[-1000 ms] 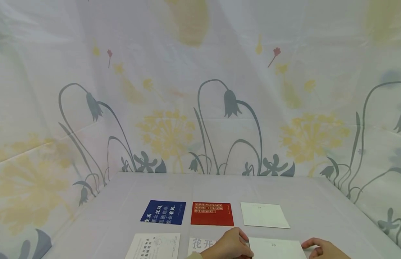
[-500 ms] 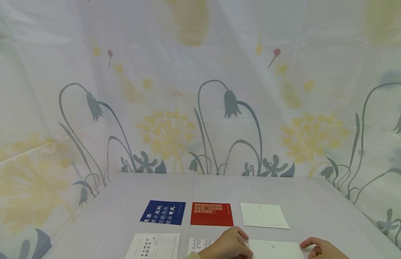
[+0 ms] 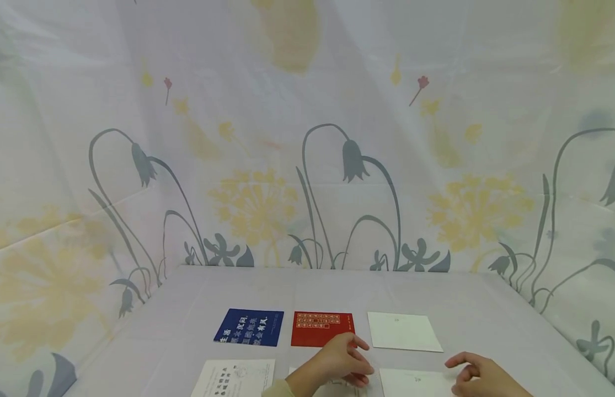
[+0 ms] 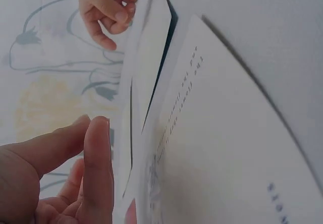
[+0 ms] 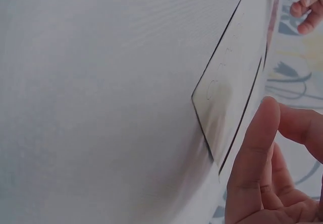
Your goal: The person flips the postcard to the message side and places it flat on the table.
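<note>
My left hand (image 3: 341,361) hovers over a white card with grey print (image 3: 339,389) and hides most of it; its fingers are loosely bent with nothing between them. To its right, a nearly plain white card (image 3: 411,381) lies at the front edge of the head view. My right hand (image 3: 478,376) is raised beside that card's right side, overlapping its edge, also holding nothing. The left wrist view has the left thumb and index finger (image 4: 98,158) near each other above the printed card (image 4: 227,133). In the right wrist view, a white card (image 5: 227,77) lies beyond the right fingers.
A back row holds a blue card with white writing (image 3: 250,327), a red card with gold squares (image 3: 319,329) and a plain white card (image 3: 405,331). At front left lies a white printed card (image 3: 235,379). Flowered cloth (image 3: 272,138) hangs behind the pale table (image 3: 337,286).
Both hands have let go of the front right white card's sides. The left hand has risen and moved left over the printed card; the right hand has lifted and shifted slightly left.
</note>
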Action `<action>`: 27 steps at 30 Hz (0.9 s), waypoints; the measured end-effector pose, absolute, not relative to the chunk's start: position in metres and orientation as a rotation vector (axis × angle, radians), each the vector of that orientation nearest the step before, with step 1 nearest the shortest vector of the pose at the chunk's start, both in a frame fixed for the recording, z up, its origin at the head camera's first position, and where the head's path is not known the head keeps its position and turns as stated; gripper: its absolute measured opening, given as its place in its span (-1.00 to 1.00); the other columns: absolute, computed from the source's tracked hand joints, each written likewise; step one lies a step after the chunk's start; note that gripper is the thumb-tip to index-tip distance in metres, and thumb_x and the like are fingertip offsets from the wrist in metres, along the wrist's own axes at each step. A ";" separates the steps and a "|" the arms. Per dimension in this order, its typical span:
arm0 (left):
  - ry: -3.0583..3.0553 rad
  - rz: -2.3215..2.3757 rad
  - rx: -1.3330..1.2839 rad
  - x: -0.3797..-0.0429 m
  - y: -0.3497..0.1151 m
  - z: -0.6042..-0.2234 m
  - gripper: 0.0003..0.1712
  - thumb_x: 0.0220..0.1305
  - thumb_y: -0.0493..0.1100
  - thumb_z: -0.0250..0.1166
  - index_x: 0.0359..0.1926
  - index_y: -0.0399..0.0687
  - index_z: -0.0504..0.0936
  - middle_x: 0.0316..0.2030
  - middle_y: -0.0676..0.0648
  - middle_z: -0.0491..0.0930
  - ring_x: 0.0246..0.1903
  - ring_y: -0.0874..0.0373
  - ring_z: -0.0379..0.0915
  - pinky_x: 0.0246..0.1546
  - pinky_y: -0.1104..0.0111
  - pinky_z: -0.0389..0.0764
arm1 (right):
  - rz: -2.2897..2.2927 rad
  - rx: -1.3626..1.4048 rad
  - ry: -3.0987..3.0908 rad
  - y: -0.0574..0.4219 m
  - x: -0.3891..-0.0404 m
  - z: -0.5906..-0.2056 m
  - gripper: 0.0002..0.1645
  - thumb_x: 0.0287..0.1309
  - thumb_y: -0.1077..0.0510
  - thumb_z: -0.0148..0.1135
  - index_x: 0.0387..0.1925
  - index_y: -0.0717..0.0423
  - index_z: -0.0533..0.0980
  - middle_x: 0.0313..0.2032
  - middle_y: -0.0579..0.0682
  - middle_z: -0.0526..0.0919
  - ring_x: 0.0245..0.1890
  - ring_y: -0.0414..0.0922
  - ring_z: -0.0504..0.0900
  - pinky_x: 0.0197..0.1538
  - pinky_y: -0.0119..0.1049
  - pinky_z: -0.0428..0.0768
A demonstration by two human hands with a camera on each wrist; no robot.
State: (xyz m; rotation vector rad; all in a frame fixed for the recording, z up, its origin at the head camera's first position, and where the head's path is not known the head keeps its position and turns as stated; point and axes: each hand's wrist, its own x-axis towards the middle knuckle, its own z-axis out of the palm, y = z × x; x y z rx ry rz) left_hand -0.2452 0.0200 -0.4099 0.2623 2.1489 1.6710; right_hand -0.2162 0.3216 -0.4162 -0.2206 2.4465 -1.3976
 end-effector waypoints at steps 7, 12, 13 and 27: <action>2.171 1.687 0.317 -0.255 0.005 -0.412 -0.65 0.03 -0.38 0.38 -0.12 -0.18 0.51 -0.46 -0.09 0.53 -0.59 0.13 0.55 -0.50 0.32 0.64 | -1.513 -0.274 2.386 0.309 -0.219 -0.412 -0.56 0.05 0.35 0.17 -0.07 0.55 0.30 -0.54 -0.03 0.46 -0.54 -0.10 0.45 -0.49 -0.32 0.51; 2.193 1.710 0.377 -0.260 -0.006 -0.413 -0.64 0.02 -0.39 0.37 -0.12 -0.19 0.51 -0.46 -0.07 0.56 -0.56 0.11 0.56 -0.50 0.31 0.64 | -1.579 -0.276 2.357 0.295 -0.222 -0.409 -0.55 0.07 0.35 0.16 -0.04 0.54 0.29 -0.52 -0.03 0.45 -0.53 -0.11 0.46 -0.47 -0.28 0.56; 2.194 1.718 0.385 -0.261 -0.009 -0.413 -0.64 0.02 -0.40 0.37 -0.12 -0.19 0.51 -0.46 -0.07 0.56 -0.56 0.11 0.56 -0.51 0.30 0.64 | -1.587 -0.281 2.356 0.293 -0.222 -0.409 -0.54 0.08 0.35 0.16 -0.03 0.55 0.28 -0.51 -0.03 0.45 -0.53 -0.11 0.46 -0.47 -0.27 0.58; 2.272 1.751 0.443 -0.276 -0.044 -0.415 -0.60 0.04 -0.38 0.37 -0.05 -0.25 0.50 -0.41 -0.07 0.55 -0.47 0.02 0.58 -0.46 0.24 0.65 | -1.660 -0.236 2.422 0.250 -0.237 -0.403 -0.48 0.01 0.33 0.28 0.00 0.48 0.33 -0.49 -0.01 0.47 -0.53 -0.10 0.53 -0.42 -0.19 0.64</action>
